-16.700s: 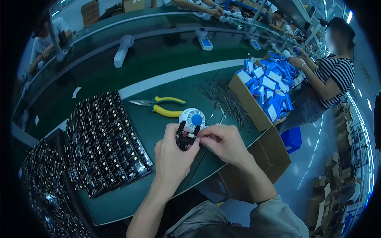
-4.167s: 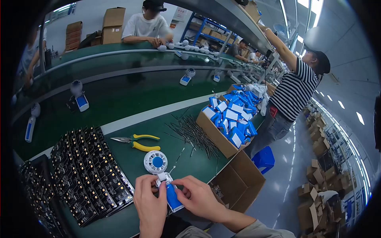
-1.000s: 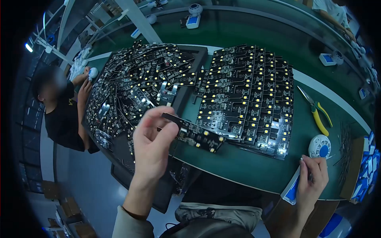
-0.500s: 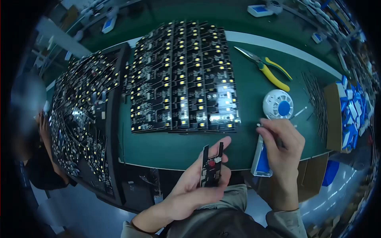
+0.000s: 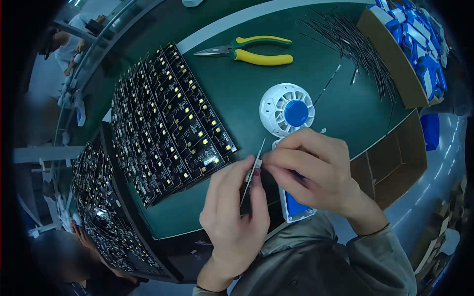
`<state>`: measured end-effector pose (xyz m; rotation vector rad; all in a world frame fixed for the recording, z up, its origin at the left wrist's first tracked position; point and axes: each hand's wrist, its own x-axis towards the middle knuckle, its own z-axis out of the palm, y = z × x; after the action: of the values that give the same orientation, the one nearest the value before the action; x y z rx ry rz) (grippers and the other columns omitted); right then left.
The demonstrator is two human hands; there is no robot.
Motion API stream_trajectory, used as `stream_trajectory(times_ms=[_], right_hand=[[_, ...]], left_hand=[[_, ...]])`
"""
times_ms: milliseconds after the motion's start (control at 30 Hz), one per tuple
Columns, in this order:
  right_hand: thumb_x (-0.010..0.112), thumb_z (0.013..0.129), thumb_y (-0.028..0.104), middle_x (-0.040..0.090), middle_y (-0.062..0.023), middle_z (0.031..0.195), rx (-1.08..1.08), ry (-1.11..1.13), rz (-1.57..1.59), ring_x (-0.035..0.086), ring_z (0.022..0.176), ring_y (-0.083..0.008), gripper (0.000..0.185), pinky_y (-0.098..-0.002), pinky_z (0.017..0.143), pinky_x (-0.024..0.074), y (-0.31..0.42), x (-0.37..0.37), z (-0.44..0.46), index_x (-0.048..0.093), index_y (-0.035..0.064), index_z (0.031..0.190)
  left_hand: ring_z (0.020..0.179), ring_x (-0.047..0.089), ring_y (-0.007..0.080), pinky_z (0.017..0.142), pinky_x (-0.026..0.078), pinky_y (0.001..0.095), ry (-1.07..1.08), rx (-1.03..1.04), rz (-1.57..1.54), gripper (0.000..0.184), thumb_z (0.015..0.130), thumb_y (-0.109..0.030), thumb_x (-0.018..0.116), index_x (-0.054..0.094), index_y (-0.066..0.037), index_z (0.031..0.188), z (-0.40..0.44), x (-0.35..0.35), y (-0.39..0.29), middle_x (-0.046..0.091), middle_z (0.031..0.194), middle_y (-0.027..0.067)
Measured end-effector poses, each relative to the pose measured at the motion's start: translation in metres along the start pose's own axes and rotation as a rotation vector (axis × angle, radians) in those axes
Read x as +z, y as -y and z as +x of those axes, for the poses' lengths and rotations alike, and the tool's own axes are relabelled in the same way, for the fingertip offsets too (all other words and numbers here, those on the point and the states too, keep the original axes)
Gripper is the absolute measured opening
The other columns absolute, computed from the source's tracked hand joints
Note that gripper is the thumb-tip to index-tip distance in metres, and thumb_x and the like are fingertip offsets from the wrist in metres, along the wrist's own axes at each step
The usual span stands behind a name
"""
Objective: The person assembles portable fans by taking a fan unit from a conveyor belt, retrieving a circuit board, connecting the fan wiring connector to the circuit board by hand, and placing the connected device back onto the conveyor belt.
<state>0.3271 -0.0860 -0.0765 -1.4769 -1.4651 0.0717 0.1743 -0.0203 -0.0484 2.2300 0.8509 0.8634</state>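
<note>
My left hand [image 5: 229, 212] pinches a small black circuit board [image 5: 248, 183], turned nearly edge-on to me. At its right face my right hand [image 5: 316, 172] has thumb and fingers closed at a small white connector [image 5: 258, 163]. The fingertips of both hands almost meet there, so the exact contact is hidden. Just beyond my right hand lies a white device with a round, finned head [image 5: 287, 109] and a blue disc on it. Its long blue and white handle [image 5: 296, 200] runs beneath my right hand, partly covered.
Stacked LED circuit boards [image 5: 168, 118] stand left; a dark tray [image 5: 118, 172] holds more. Yellow-green needle-nose pliers [image 5: 256, 52], thin black strips [image 5: 350, 42] and a cardboard box [image 5: 390, 54] of blue-white parts lie beyond. An open carton [image 5: 395, 167] is right; a co-worker's arm [image 5: 94, 241] is lower left.
My view has swung to the right. My right hand has brought the small white piece across to the board in my left hand, and the board has turned edge-on.
</note>
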Motion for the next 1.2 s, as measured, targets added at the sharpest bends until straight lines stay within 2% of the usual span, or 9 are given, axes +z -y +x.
stream_trajectory(times_ms=[233, 733, 933, 1000, 1200], right_hand=[[0.079, 0.071, 0.000, 0.064, -0.0045, 0.080, 0.049, -0.079, 0.027, 0.063, 0.060, -0.0155, 0.019, -0.0260, 0.048, 0.0468, 0.003, 0.003, -0.004, 0.072, 0.0052, 0.089], [0.078, 0.072, 0.000, 0.064, -0.0045, 0.080, 0.029, -0.068, -0.036, 0.065, 0.060, -0.0156, 0.017, -0.0260, 0.049, 0.0483, 0.005, 0.005, -0.002, 0.070, 0.0043, 0.087], [0.077, 0.072, -0.001, 0.064, -0.0050, 0.080, 0.047, -0.062, -0.045, 0.065, 0.060, -0.0161, 0.017, -0.0263, 0.049, 0.0488, 0.007, 0.006, -0.001, 0.069, 0.0033, 0.086], [0.076, 0.074, 0.008, 0.057, -0.0019, 0.081, 0.033, -0.072, -0.061, 0.061, 0.060, -0.0155, 0.018, -0.0273, 0.049, 0.0467, 0.005, 0.008, -0.003, 0.067, 0.0060, 0.090], [0.075, 0.075, 0.007, 0.059, -0.0033, 0.082, 0.028, -0.092, -0.026, 0.063, 0.062, -0.0166, 0.015, -0.0280, 0.050, 0.0482, 0.005, 0.010, -0.003, 0.067, 0.0046, 0.088]], left_hand=[[0.079, 0.068, 0.0279, 0.068, 0.055, 0.0330, 0.000, -0.006, 0.052, 0.029, 0.083, 0.011, 0.067, 0.065, 0.005, 0.111, -0.001, 0.007, 0.003, 0.068, 0.096, 0.0171], [0.082, 0.069, 0.0302, 0.065, 0.057, 0.0355, 0.002, 0.105, 0.212, 0.034, 0.084, 0.009, 0.067, 0.064, 0.003, 0.118, -0.001, 0.005, 0.000, 0.066, 0.102, 0.0166], [0.082, 0.069, 0.0297, 0.064, 0.057, 0.0350, -0.009, 0.131, 0.257, 0.037, 0.084, 0.008, 0.067, 0.063, 0.003, 0.121, -0.002, 0.008, 0.000, 0.065, 0.103, 0.0154], [0.079, 0.068, 0.0280, 0.063, 0.056, 0.0348, 0.025, 0.167, 0.289, 0.040, 0.084, 0.007, 0.066, 0.062, 0.003, 0.124, -0.002, 0.005, 0.001, 0.064, 0.102, 0.0141], [0.074, 0.067, 0.0242, 0.059, 0.054, 0.0332, 0.110, 0.140, 0.346, 0.040, 0.085, 0.005, 0.066, 0.061, 0.003, 0.125, -0.003, -0.003, -0.006, 0.062, 0.099, 0.0123]])
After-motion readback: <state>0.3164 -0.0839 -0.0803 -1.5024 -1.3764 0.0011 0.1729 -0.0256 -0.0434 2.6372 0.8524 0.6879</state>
